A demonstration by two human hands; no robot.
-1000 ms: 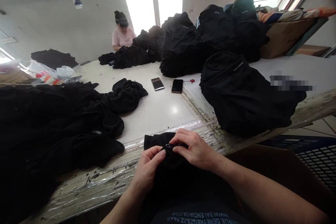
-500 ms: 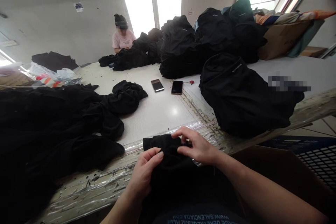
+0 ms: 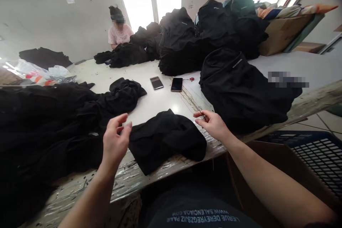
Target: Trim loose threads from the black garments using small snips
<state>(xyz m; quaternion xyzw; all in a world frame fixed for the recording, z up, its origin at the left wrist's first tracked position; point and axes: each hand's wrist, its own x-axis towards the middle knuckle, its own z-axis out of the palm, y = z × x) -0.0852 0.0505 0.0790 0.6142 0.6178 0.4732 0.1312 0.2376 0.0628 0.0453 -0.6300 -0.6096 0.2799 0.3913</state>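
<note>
I have the left hand (image 3: 114,143) above the surface (image 3: 149,103), thumb and fingers parted, nothing visible between them. The right hand (image 3: 215,125) has its fingers around a small dark tool (image 3: 205,118) showing some red; its tip is unclear to me. The black cloth (image 3: 167,137) lies rumpled between the two sets of fingers, its near corner close to the surface's edge. A careless tug toward me could, I judge, drag it over. If the tool is sharp, closing in on dark folds could nick the fabric. The black pile (image 3: 66,114) left of my left fingers might snag and tangle with it.
</note>
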